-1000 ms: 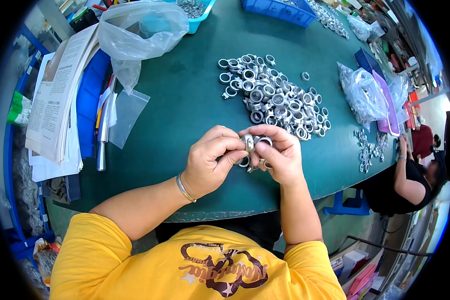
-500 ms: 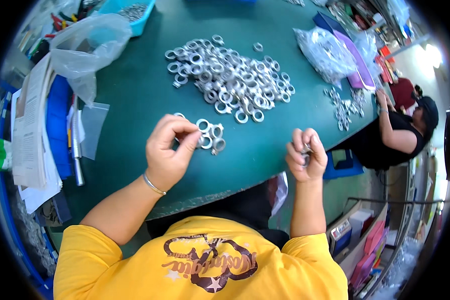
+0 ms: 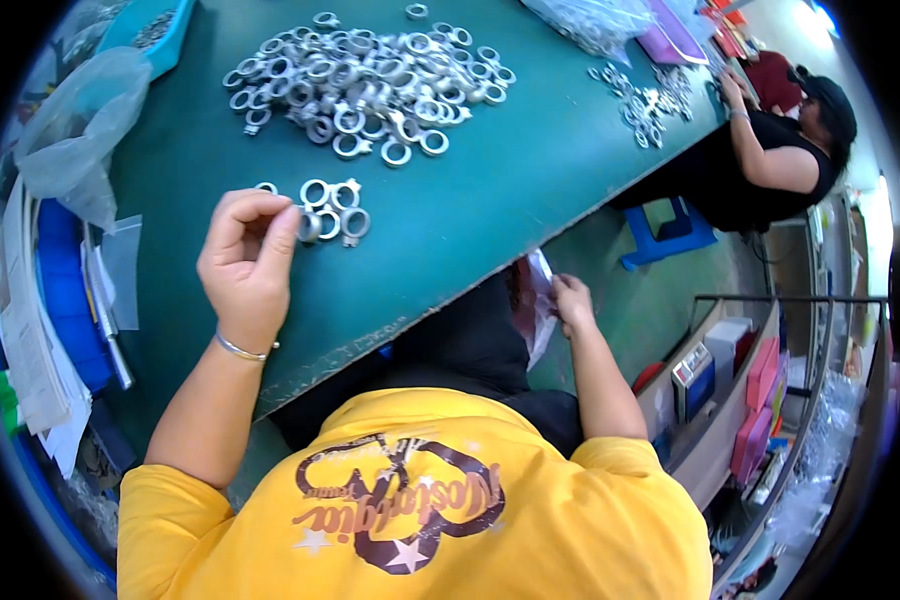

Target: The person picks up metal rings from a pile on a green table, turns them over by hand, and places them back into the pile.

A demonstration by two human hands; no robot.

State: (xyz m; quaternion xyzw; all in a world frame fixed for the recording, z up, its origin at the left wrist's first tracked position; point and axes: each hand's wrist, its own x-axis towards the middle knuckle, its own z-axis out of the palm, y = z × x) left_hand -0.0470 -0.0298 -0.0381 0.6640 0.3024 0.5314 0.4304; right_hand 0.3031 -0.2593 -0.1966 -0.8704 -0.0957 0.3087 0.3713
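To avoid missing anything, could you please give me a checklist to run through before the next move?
1. Large ring pile apart from small ring cluster: ok.
2. Left hand close beside the small ring cluster: ok.
3. Left hand gripping a ring: cannot tell; contact is unclear.
4. Right hand over the table: not ok; it is past the edge, by the pale bag.
5. Right hand empty: cannot tell; its inside is hidden.

Head cam, left fisheye of pair: looks down from close above yellow shirt (image 3: 415, 500), across green table (image 3: 450, 230).
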